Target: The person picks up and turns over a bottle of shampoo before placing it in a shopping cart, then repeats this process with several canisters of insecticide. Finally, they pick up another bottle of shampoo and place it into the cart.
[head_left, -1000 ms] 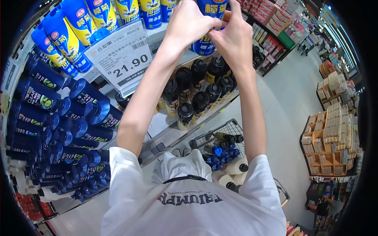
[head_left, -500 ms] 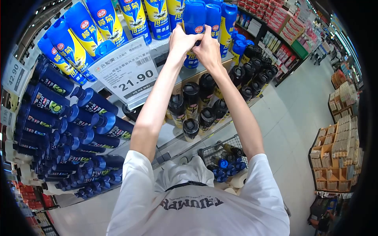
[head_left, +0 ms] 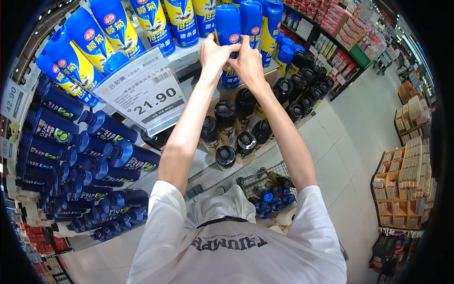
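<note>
Both arms reach up to the row of blue and yellow spray cans on the upper shelf. My left hand (head_left: 215,54) is curled against the left side of a blue-capped can (head_left: 228,26). From the right, my right hand (head_left: 247,63) closes on the same can, and the fingertips of both hands nearly meet across its front. The can stands upright beside another blue-capped can (head_left: 250,21). To the left, a price sign (head_left: 142,92) reading 21.90 hangs in front of more cans (head_left: 116,28).
Black-capped cans (head_left: 224,113) stand on the lower ledge beneath my forearms. Blue pump bottles (head_left: 56,132) fill the left side. A wire cart (head_left: 265,177) holding bottles is by my body. Wooden racks (head_left: 395,208) stand far right.
The view has shifted slightly, so the shelf and its cans sit a little to the left and lower in the frame. Both hands keep their hold on the can.
</note>
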A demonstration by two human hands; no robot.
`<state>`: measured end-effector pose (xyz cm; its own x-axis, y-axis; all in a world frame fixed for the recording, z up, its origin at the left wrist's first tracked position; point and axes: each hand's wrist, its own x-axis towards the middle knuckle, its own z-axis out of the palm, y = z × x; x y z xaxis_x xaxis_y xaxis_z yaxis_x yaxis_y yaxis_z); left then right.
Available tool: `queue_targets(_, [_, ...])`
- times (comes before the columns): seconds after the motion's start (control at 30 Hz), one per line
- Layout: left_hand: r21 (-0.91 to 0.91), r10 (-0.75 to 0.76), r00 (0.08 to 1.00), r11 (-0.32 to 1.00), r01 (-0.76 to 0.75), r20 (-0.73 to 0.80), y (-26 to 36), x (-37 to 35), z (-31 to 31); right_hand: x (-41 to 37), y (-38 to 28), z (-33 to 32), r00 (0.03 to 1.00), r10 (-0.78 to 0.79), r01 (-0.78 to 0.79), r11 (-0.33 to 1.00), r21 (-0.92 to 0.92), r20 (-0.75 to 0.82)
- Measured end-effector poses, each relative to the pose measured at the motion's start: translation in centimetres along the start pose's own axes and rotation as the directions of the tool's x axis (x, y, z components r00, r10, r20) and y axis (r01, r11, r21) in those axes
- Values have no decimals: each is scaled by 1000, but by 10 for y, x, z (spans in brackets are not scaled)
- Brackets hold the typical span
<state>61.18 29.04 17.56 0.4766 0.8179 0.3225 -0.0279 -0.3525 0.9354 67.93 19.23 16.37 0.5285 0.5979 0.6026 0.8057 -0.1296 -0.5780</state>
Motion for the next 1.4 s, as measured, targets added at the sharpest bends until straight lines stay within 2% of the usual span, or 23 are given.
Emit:
queue_targets(0.17, [5, 45, 999, 999, -45, -15, -2, 1, 1, 0, -2, 4, 1000, 27, -27, 991, -128, -3])
queue_targets(0.27, [-25, 77, 997, 997, -77, -12, -5, 1, -2, -4, -10, -3, 999, -11, 19, 963, -270, 30])
queue_targets(0.37, [-56, -6, 1000, 998, 6, -3, 2, -4, -4, -6, -5, -4, 999, -26, 38, 947, -320, 43])
queue_targets(0.47, [134, 141, 985, 983, -127, -96, -21, 8, 1, -16, -3, -15, 996, 29, 5, 925, -380, 83])
queue_targets(0.57, [202, 213, 972, 961, -190, -101, -23, 8, -1, -40, -13, -47, 984, 173, -174, 985, -22, -40])
queue_targets(0.67, [289, 191, 980, 943, -165, -65, -4, -4, -11, -91, -32, -89, 928, 301, -194, 893, 407, -218])
queue_targets(0.7, [317, 168, 984, 938, -142, -55, 1, -8, -14, -113, -38, -102, 891, 379, -208, 831, 516, -251])
queue_targets(0.8, [184, 238, 971, 953, -240, 34, 17, -22, -18, -188, -21, -124, 751, 513, -267, 811, 520, -416])
queue_targets(0.83, [272, 283, 959, 923, -271, -6, 15, -23, -17, -219, -6, -123, 685, 610, -353, 757, 550, -399])
queue_targets(0.87, [267, 303, 953, 919, -291, -2, 10, -21, -16, -252, 12, -120, 612, 689, -418, 698, 582, -387])
queue_targets(0.9, [345, 291, 956, 901, -264, -27, 15, -26, -13, -286, 31, -116, 536, 756, -465, 635, 617, -375])
queue_targets(0.93, [327, 348, 937, 889, -321, -26, 7, -20, -11, -326, 46, -109, 409, 859, -530, 498, 686, -307])
queue_targets(0.97, [427, 312, 949, 864, -266, -40, 10, -19, -11, -368, 64, -99, 281, 933, -562, 351, 749, -227])
queue_targets(1.03, [522, 330, 939, 821, -231, -102, 3, -13, -10, -462, 96, -75, -83, 996, -444, -74, 893, 42])
queue_targets(1.1, [596, 406, 899, 767, -237, -165, -8, -3, -11, -555, 115, -52, -260, 945, -402, -294, 867, 199])
queue_targets(1.13, [614, 321, 947, 743, -266, 22, 28, -26, -23, -578, 113, -41, -298, 939, -492, -305, 815, 172])
queue_targets(1.2, [646, 469, 879, 645, -408, 87, 50, -48, -36, -609, 108, -31, -362, 926, -655, -335, 677, 109])
queue_targets(1.23, [663, 533, 838, 585, -468, 121, 72, -75, -40, -609, 101, -30, -355, 934, -756, -309, 578, 35])
queue_targets(1.27, [588, 462, 875, 670, -453, 148, 91, -105, -43, -605, 99, -24, -330, 944, -841, -279, 463, -31])
queue_targets(1.3, [533, 469, 863, 689, -491, 188, 95, -126, -43, -601, 99, -18, -294, 952, -906, -248, 342, -87])
queue_targets(1.33, [474, 475, 850, 708, -523, 228, 99, -146, -43, -653, 138, 3, -43, 968, -992, -69, -101, -246])
queue_targets(1.4, [233, 468, 798, 786, -572, 379, 88, -224, -29, -618, 120, 1, 11, 972, -967, -50, -250, -236])
